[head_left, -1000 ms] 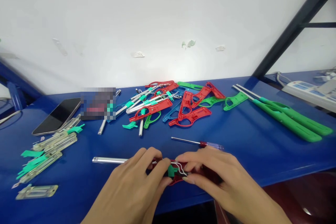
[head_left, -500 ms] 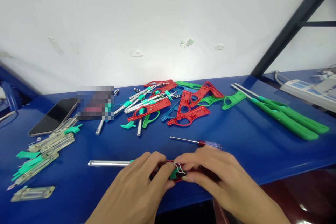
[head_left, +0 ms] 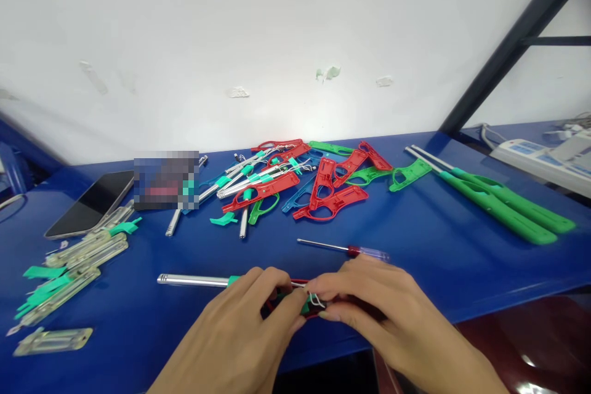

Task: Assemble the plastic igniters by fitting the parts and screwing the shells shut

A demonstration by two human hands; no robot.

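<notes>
A red lighter shell with a silver tube (head_left: 194,281) pointing left lies between my hands near the table's front edge. My left hand (head_left: 252,320) is closed on the shell and covers its middle. White wires (head_left: 316,300) loop out beside a green part in the shell. The fingers of my right hand (head_left: 378,301) pinch at the shell's right part, by the wires; the palm hides that end. Just beyond my right hand lies a screwdriver (head_left: 344,248) with a red and clear handle.
Red, green and blue shell halves (head_left: 330,203) and silver tubes are piled at the back centre. Two green lighters (head_left: 498,203) lie right. At left are a phone (head_left: 90,203), a pixelated object and several clear fuel tanks (head_left: 60,341). A power strip (head_left: 540,163) stands far right.
The silver tube's left tip has risen slightly in the view. Both hands stay on the shell, with small finger shifts around the white wires.
</notes>
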